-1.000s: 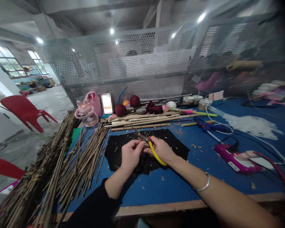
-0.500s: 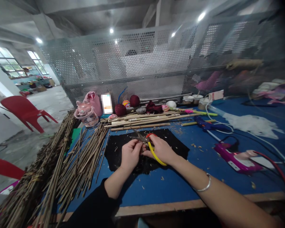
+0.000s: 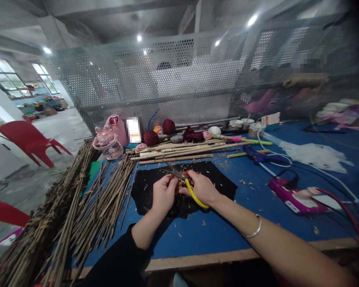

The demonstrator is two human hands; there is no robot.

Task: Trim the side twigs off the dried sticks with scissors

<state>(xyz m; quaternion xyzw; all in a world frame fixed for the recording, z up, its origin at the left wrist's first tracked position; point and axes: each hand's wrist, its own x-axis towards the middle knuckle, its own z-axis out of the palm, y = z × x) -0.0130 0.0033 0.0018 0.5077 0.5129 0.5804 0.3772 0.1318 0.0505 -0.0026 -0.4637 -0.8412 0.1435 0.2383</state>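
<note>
My right hand [image 3: 201,188] is closed on a pair of scissors [image 3: 192,194] with yellow and red-orange handles. Their metal blades point to the left, above my left hand's fingertips. My left hand [image 3: 164,195] is closed, with thumb and fingers pinched together; whatever sits between them is too small and hidden to name. Both hands are close together over a black cloth [image 3: 221,179], on which pale scraps are scattered. The cloth lies on the blue tabletop [image 3: 197,243].
Thin dry sticks [image 3: 103,203] lie to the left, beside a thick bundle [image 3: 44,211]. Behind the cloth are pale canes [image 3: 179,150] and dark red yarn balls [image 3: 151,138]. A blue glue gun [image 3: 257,154], a purple power strip [image 3: 293,197] and cables lie to the right.
The view has shifted very slightly. Both hands stay in nearly the same place, with the scissors still in my right hand.
</note>
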